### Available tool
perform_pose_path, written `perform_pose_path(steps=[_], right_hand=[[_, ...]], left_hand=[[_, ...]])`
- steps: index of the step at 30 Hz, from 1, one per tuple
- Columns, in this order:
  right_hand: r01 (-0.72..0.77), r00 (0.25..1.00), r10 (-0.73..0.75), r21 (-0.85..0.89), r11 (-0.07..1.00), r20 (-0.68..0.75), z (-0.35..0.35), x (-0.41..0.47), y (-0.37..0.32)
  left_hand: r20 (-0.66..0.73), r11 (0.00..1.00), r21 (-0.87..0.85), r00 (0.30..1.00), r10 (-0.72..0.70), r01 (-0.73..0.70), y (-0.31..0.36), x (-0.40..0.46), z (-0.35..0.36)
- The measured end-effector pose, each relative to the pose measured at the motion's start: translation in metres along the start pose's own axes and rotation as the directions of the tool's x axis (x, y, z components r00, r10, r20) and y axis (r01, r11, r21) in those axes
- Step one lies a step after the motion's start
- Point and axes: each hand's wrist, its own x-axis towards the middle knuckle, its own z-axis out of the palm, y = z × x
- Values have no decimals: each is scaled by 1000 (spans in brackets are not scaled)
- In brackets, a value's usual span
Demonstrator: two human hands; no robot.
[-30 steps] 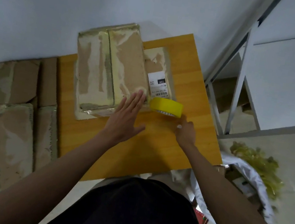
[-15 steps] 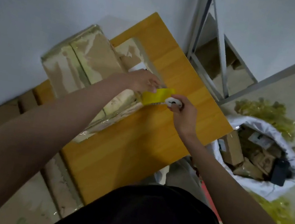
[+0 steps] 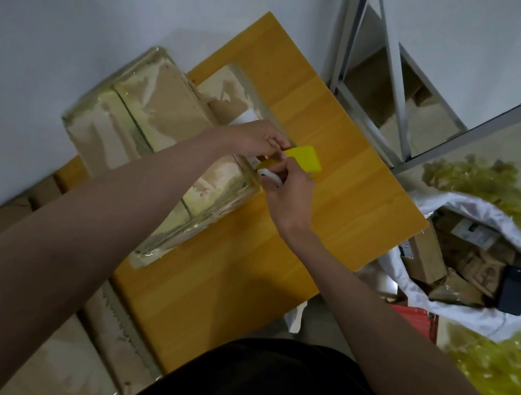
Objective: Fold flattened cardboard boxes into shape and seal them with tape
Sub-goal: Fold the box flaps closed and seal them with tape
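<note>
On orange wooden table (image 3: 340,190): left hand (image 3: 255,139) pinches yellow tape roll (image 3: 306,158), right hand (image 3: 288,191) grips small white cutter (image 3: 268,176). Tape might twist, stick crooked on taped brown cardboard box (image 3: 162,117).

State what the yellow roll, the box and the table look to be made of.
Yellow roll: glossy plastic tape, probably.
Box: brown cardboard under shiny clear tape, torn in patches.
Table: smooth orange wood or laminate, faint grain lines.

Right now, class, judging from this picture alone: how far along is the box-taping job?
Done: one cardboard box stands folded on the wooden table. In hand: the left hand and the right hand meet at the yellow tape roll; the right also holds a small white object. Left: flattened cardboard beside the table.
</note>
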Motion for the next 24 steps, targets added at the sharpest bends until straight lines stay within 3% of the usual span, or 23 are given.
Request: perform_pose_path(steps=[8,15,21,24], right_hand=[[64,996,-49,-201,977,77,-5,-1,10],[-66,963,170,-428,901,210,-29,-20,71],[-141,960,234,-463,875,150,-43,-5,98],[-87,996,93,-405,910,-5,-50,13,86]], left_hand=[[-8,999,-38,1000,-27,27,-4,2,0],[-73,994,-110,997,-32,24,-1,2,1],[-67,996,-86,997,-42,37,5,0,2],[-65,996,-75,996,-54,50,8,0,2]])
